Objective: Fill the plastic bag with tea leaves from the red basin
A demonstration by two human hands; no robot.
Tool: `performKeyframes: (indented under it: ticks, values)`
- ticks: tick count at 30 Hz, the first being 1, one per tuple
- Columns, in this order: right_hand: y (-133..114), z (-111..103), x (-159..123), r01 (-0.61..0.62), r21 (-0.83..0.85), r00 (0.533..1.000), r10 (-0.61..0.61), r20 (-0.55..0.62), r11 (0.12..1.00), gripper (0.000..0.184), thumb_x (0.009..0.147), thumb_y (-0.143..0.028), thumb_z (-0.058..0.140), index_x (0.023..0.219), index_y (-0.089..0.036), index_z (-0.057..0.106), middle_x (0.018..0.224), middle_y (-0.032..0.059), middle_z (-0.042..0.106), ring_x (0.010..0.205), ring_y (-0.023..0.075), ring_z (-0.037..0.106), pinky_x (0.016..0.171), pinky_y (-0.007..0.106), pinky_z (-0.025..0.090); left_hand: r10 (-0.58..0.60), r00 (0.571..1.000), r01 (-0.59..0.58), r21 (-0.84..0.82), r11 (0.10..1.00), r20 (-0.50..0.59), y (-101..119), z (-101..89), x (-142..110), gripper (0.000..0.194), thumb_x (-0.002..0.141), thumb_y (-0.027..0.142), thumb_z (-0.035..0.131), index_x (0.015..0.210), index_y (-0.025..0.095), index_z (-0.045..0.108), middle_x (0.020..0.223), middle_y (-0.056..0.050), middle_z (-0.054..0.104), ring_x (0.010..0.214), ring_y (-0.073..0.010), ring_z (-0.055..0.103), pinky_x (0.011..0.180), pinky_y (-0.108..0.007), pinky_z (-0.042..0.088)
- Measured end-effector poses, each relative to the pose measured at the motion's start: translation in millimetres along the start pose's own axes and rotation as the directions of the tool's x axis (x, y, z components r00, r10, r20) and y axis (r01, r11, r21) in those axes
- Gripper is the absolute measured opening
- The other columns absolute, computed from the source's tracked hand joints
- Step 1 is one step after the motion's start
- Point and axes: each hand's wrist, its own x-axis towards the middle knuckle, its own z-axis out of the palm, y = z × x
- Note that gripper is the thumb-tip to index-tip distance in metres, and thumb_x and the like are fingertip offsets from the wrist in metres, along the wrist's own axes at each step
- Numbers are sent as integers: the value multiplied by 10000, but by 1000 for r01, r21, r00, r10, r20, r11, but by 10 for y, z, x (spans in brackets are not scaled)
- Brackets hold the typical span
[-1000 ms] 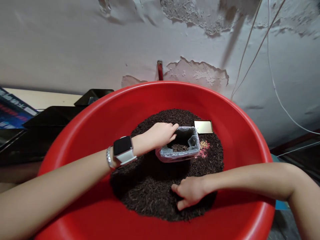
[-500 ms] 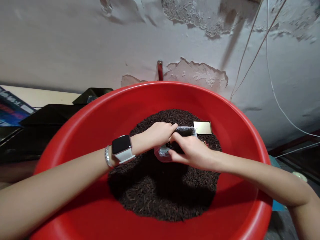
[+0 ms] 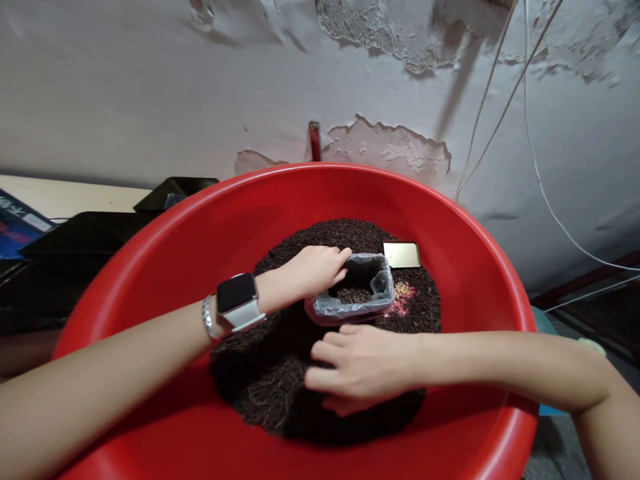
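A big red basin (image 3: 200, 220) holds a heap of dark brown grains (image 3: 280, 387). A small box lined with a grey plastic bag (image 3: 383, 283) stands in the heap, some grains inside it. My left hand (image 3: 313, 270), with a smartwatch and a bracelet at the wrist, grips the box's left rim. My right hand (image 3: 357, 363) lies palm down on the grains just in front of the box, fingers stretched out to the left and slightly apart. Nothing shows in it.
A small shiny gold lid (image 3: 401, 255) lies on the grains behind the box, with a pink and yellow patch (image 3: 403, 293) beside it. Dark trays (image 3: 100, 230) stand left of the basin. Cables (image 3: 530, 133) hang on the peeling wall.
My right hand has come back from over the box's mouth and now lies on the grains in front of it. The left hand keeps its grip on the box.
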Motion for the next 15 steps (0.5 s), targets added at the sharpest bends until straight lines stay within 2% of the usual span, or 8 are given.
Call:
performKeyframes:
  ticks: [3, 5, 8, 11, 15]
  values:
    - [-83, 337, -73, -49, 70, 965, 29, 260, 996, 557, 815, -558, 472, 1201, -158, 447, 1177, 145, 497, 955, 249, 513, 698, 353, 457, 4, 1000, -4, -2, 1000, 7, 6, -22, -13, 230, 887, 270, 419, 1059, 145, 507, 933, -110, 654, 821, -249, 640, 653, -312, 462]
    - [-92, 522, -114, -115, 84, 925, 75, 373, 990, 613, 816, -589, 443, 1255, -162, 417, 1277, 173, 438, 1053, 293, 490, 724, 402, 480, 8, 1000, -8, -2, 1000, 9, 12, -36, -15, 224, 887, 268, 416, 1048, 142, 510, 933, -115, 656, 828, -256, 642, 652, -317, 464]
    - [-93, 643, -126, -168, 117, 906, 106, 411, 979, 567, 817, -552, 470, 1220, -154, 454, 1249, 173, 460, 1047, 293, 511, 721, 407, 501, 9, 1000, -9, -13, 1000, 14, 22, -50, -16, 222, 887, 263, 417, 1042, 134, 510, 937, -124, 655, 831, -260, 641, 653, -321, 465]
    - [-111, 627, -100, -223, 152, 892, 139, 430, 963, 515, 801, -495, 522, 1171, -138, 487, 1144, 155, 520, 943, 272, 566, 675, 370, 515, 8, 1000, -8, -16, 1000, 14, 33, -60, -20, 223, 883, 258, 428, 1039, 121, 509, 944, -132, 653, 830, -265, 641, 657, -328, 466]
    - [-138, 583, -70, -284, 172, 857, 169, 487, 943, 538, 808, -507, 497, 1184, -123, 486, 1130, 170, 537, 947, 292, 584, 683, 377, 519, 9, 1000, -9, -3, 1000, 9, 43, -65, -23, 231, 883, 268, 422, 1036, 116, 506, 944, -128, 655, 823, -268, 642, 650, -332, 470]
